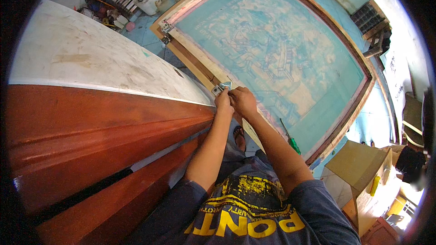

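A metal hinge clamp (222, 88) sits at the near edge of a large wooden-framed printing screen (200, 59). My left hand (223, 102) is closed on the hinge clamp, with the thumb lying along it. Right beside it, my right hand (244, 101) is closed with its fingers bunched together at the clamp's side; whatever they pinch is hidden. The screen's mesh is blue-green with a faint printed drawing. On the mesh, near my right forearm, rests a screwdriver (291, 139) with a green handle. A second metal hinge (166, 33) is fixed at the frame's far left corner.
To my left stands a red-brown wooden table (104, 122) with a stained white top (86, 54). An open cardboard box (363, 172) is at the lower right. White buckets (147, 3) and clutter lie at the far left. A dark crate (369, 17) stands against the right wall.
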Tool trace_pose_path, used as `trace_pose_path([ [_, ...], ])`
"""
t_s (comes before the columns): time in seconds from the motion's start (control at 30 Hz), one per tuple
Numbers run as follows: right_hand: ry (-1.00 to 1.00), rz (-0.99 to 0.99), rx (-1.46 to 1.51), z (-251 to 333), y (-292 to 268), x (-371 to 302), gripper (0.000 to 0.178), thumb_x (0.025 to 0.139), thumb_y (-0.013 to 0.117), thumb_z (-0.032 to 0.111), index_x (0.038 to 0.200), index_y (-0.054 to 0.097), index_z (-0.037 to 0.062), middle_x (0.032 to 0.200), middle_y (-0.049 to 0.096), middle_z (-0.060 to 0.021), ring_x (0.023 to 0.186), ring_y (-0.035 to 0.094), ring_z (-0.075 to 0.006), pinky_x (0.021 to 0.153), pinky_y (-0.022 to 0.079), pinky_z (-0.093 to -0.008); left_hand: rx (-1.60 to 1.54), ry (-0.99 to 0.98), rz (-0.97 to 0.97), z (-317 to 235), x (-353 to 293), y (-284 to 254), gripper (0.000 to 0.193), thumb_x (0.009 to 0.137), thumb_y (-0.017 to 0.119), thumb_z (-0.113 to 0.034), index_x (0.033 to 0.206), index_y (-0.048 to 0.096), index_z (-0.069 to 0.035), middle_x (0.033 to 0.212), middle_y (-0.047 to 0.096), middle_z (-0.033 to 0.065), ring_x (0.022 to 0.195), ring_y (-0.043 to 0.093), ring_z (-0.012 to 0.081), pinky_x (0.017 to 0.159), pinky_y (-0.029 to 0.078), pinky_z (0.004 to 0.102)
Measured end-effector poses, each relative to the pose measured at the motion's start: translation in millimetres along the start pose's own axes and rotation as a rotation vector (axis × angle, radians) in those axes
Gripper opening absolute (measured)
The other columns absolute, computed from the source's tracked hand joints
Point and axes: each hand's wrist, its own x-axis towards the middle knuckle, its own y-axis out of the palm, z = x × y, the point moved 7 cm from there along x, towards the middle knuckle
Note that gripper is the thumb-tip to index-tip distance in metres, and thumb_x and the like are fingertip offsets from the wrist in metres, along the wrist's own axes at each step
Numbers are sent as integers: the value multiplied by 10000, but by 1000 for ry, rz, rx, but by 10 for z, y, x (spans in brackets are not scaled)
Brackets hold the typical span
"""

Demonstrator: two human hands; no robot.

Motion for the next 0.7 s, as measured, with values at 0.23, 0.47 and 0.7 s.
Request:
trace_pose_path([
  [0.23, 59, 41, -50, -137, 185, 47, 172, 771, 614, 170, 896, 697, 85, 861, 654, -133, 837, 610, -350, 732, 501, -441, 5, -96, 55, 109, 67, 20, 341, 886, 663, -269, 1062, 592, 15, 1050, 620, 130, 909, 608, 251, 766, 502, 392],
  [0.47, 42, 50, -86, -130, 184, 67, 172, 760, 592, 139, 895, 684, 86, 855, 648, -131, 850, 623, -325, 724, 502, -435, 113, -73, -38, -11, -154, 110, 582, 855, 678, -400, 1252, 526, -2, 1286, 539, 146, 1132, 529, 278, 920, 444, 422],
  [0.7, 10, 83, -116, -154, 210, 97, 153, 766, 579, 163, 845, 701, 117, 858, 649, -114, 847, 627, -313, 710, 508, -425, 72, -180, -27, 73, -43, 149, 679, 829, 696, -453, 1281, 496, 12, 1281, 541, 173, 1100, 552, 301, 918, 453, 446],
])
